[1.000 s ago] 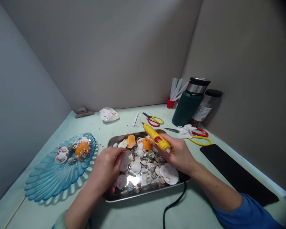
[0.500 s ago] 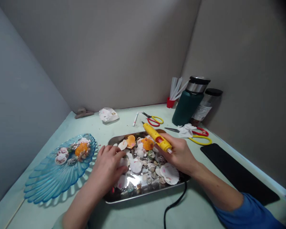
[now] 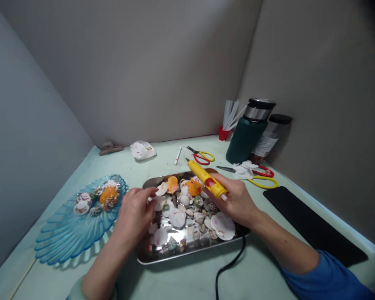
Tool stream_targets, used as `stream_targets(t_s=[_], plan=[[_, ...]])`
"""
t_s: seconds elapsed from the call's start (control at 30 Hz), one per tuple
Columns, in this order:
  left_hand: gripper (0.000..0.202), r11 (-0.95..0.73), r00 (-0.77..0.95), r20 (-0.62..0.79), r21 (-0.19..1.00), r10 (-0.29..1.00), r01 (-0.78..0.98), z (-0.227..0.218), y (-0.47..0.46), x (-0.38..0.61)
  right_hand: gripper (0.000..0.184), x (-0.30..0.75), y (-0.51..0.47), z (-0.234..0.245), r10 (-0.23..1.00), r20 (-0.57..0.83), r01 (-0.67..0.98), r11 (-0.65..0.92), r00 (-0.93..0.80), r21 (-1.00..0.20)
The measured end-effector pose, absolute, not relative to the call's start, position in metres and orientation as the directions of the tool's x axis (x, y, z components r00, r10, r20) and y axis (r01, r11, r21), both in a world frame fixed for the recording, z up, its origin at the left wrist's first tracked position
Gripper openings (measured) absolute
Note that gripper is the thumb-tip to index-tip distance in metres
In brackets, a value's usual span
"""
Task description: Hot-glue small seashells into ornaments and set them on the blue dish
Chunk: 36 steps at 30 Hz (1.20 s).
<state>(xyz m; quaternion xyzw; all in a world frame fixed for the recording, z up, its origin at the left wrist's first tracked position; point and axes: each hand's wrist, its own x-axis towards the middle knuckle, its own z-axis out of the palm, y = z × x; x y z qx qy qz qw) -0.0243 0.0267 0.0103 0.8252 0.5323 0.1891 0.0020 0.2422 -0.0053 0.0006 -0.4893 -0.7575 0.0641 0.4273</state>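
Over left side of metal tray: left hand, fingers part curled, tips at white shells; can't tell if one is pinched. Right hand wrapped around yellow glue gun, nozzle pointing away, gun above far right part of tray. Orange shells near far rim. Blue dish on bench left of tray, shell cluster at far end.

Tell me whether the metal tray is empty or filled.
Partly filled: shells lie across much of the metal tray, though part of its shiny floor shows bare toward the near side.
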Motion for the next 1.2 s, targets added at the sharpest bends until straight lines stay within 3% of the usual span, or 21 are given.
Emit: stream_targets(t_s=[0.1,0.27,0.4,0.53,0.63,0.77,0.87,0.97,1.07,1.2], plan=[[0.023,-0.525,0.454,0.361,0.125,0.815,0.842,0.014,0.026,-0.027,0.027,0.242,-0.005,0.001,0.794,0.589,0.688,0.511,-0.148,-0.516],[0.015,-0.642,0.630,0.124,0.101,0.766,0.760,0.019,0.018,-0.023,0.024,0.241,-0.006,0.003,0.789,0.594,0.674,0.525,-0.157,-0.519],[0.009,-0.653,0.650,0.079,0.026,0.756,0.757,0.015,0.014,-0.014,0.025,0.241,-0.006,0.005,0.791,0.590,0.679,0.522,-0.160,-0.516],[0.015,-0.649,0.646,0.081,0.020,0.759,0.760,0.013,0.013,-0.010,0.025,0.240,-0.006,0.005,0.787,0.593,0.673,0.534,-0.172,-0.512],[0.017,-0.620,0.607,0.128,0.110,0.784,0.777,0.016,0.015,-0.013,0.025,0.240,-0.006,0.005,0.787,0.594,0.674,0.531,-0.168,-0.514],[0.014,-0.469,0.425,0.203,0.306,0.882,0.828,0.024,0.017,-0.018,0.027,0.241,-0.006,0.005,0.797,0.577,0.673,0.526,-0.176,-0.521],[0.014,-0.344,0.326,0.125,0.490,0.937,0.801,0.030,0.018,-0.021,0.028,0.242,-0.006,0.003,0.799,0.575,0.679,0.520,-0.174,-0.518],[0.015,-0.320,0.349,0.063,0.572,0.935,0.756,0.033,0.018,-0.022,0.030,0.243,-0.006,0.002,0.804,0.569,0.686,0.514,-0.175,-0.515],[0.017,-0.357,0.356,0.104,0.515,0.928,0.779,0.032,0.018,-0.023,0.029,0.243,-0.006,0.002,0.809,0.560,0.688,0.510,-0.179,-0.516],[0.020,-0.501,0.463,0.194,0.282,0.865,0.818,0.028,0.021,-0.025,0.029,0.243,-0.006,0.002,0.808,0.561,0.687,0.513,-0.182,-0.515]])
